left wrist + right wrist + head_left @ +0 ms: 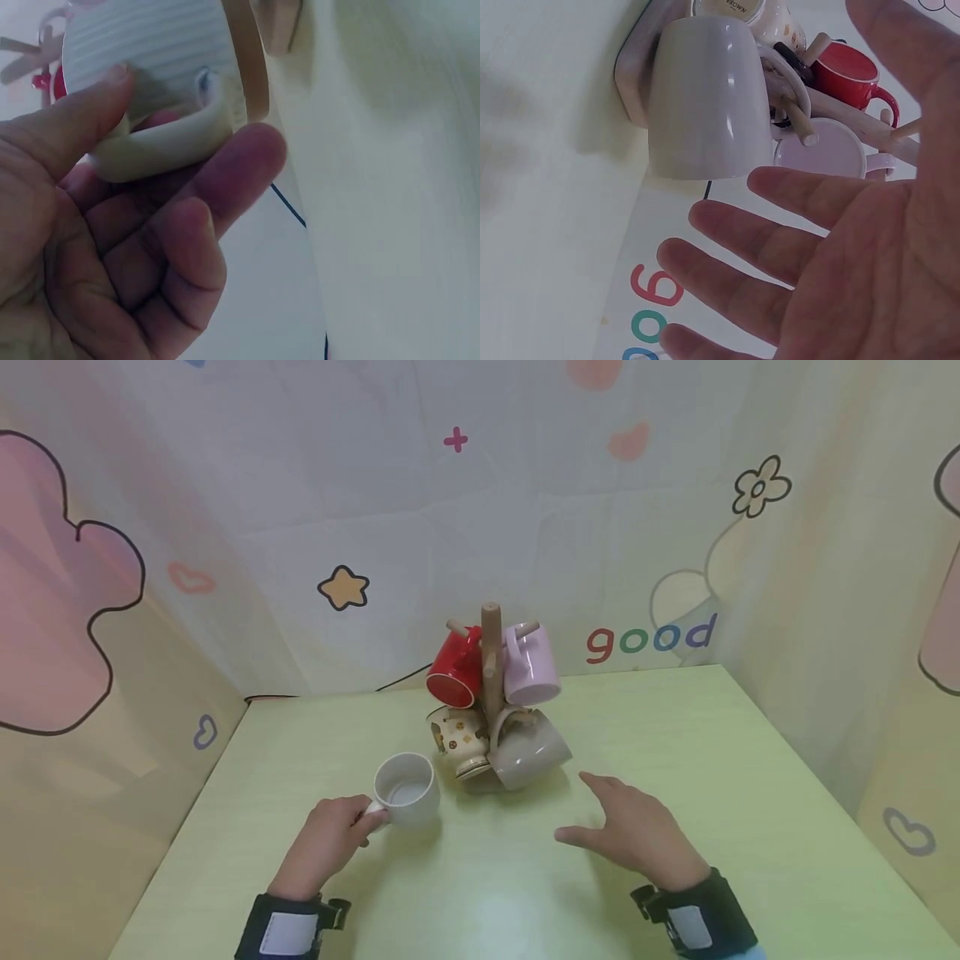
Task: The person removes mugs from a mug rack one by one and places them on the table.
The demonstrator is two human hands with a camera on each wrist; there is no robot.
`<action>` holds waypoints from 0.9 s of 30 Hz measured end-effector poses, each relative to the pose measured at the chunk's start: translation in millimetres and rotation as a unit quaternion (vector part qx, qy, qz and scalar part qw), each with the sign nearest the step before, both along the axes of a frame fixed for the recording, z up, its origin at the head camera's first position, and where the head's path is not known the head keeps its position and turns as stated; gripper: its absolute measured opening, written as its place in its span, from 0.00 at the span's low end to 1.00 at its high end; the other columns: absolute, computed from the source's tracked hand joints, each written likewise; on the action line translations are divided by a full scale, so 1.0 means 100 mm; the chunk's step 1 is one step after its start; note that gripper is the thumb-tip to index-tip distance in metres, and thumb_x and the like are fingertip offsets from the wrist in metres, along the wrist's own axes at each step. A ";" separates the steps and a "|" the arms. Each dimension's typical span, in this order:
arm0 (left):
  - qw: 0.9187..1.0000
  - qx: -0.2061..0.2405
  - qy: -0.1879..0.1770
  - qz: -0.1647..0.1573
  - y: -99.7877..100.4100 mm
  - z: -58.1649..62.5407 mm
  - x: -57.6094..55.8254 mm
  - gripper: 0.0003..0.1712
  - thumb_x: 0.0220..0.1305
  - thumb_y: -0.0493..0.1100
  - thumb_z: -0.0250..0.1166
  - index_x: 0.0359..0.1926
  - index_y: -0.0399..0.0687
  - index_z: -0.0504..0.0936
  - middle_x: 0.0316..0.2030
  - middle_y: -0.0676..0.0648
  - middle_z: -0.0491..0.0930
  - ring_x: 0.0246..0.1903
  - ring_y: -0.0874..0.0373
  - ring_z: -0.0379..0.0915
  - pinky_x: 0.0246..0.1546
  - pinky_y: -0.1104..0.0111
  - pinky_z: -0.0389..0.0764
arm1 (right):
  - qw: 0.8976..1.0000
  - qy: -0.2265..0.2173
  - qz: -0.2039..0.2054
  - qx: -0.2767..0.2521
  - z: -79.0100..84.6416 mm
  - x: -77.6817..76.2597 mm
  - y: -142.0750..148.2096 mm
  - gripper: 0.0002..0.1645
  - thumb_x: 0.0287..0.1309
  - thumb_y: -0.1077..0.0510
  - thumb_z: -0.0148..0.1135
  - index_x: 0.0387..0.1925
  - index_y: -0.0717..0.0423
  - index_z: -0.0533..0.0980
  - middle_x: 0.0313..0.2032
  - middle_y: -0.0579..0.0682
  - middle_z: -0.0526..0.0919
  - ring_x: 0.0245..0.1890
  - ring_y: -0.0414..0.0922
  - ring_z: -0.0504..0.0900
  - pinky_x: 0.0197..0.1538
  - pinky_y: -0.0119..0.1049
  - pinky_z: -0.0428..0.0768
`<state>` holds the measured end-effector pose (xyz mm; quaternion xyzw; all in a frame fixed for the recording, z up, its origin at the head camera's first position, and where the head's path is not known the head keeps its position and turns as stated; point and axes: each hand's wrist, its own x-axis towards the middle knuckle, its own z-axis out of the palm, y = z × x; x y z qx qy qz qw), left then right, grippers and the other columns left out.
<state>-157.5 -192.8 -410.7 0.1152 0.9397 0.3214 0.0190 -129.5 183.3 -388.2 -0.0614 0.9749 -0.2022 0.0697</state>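
My left hand (330,839) grips a white mug (407,789) by its handle, thumb on top and fingers curled under, as the left wrist view shows. The mug has ribbed sides and is held with its mouth up, left of a wooden mug tree (491,652). My right hand (637,827) is held with fingers spread and nothing in it, just right of a grey mug (531,750) on the tree's lower peg. A red mug (454,668) and a pink mug (532,664) hang on the upper pegs; a patterned cream mug (460,739) hangs lower left.
The mug tree stands toward the back of a pale green table (660,718). A printed curtain (405,485) closes off the back and sides. A thin dark cable (405,678) runs along the back edge.
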 end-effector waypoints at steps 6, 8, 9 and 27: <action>0.999 -0.001 -0.004 0.054 -0.22 -0.02 -0.11 0.10 0.68 0.43 0.64 0.38 0.38 0.85 0.31 0.44 0.84 0.25 0.57 0.76 0.24 0.65 0.69 | 1.000 0.008 0.001 -0.001 -0.03 0.01 0.02 0.60 0.47 0.23 0.65 0.68 0.61 0.67 0.63 0.66 0.73 0.62 0.64 0.71 0.57 0.63 0.72; 0.998 -0.001 -0.002 0.070 -0.29 -0.03 -0.15 0.11 0.68 0.42 0.64 0.38 0.36 0.84 0.32 0.42 0.84 0.25 0.56 0.76 0.23 0.65 0.69 | 1.000 0.007 0.000 -0.002 -0.04 0.01 0.03 0.60 0.47 0.22 0.64 0.68 0.61 0.67 0.62 0.65 0.73 0.62 0.64 0.72 0.57 0.63 0.72; 0.997 -0.002 -0.001 0.079 -0.32 -0.03 -0.17 0.11 0.68 0.42 0.64 0.38 0.35 0.84 0.32 0.41 0.84 0.25 0.56 0.76 0.23 0.65 0.69 | 1.000 0.007 0.000 -0.002 -0.04 0.01 0.03 0.60 0.47 0.22 0.64 0.68 0.61 0.67 0.62 0.65 0.73 0.62 0.64 0.71 0.57 0.63 0.72; 0.979 -0.028 0.042 0.196 -0.82 -0.26 -0.55 0.20 0.72 0.46 0.58 0.31 0.32 0.80 0.19 0.45 0.75 0.20 0.52 0.66 0.19 0.65 0.62 | 1.000 -0.007 0.001 -0.009 -0.09 0.02 0.06 0.58 0.48 0.24 0.65 0.68 0.62 0.68 0.62 0.65 0.74 0.62 0.64 0.72 0.58 0.62 0.71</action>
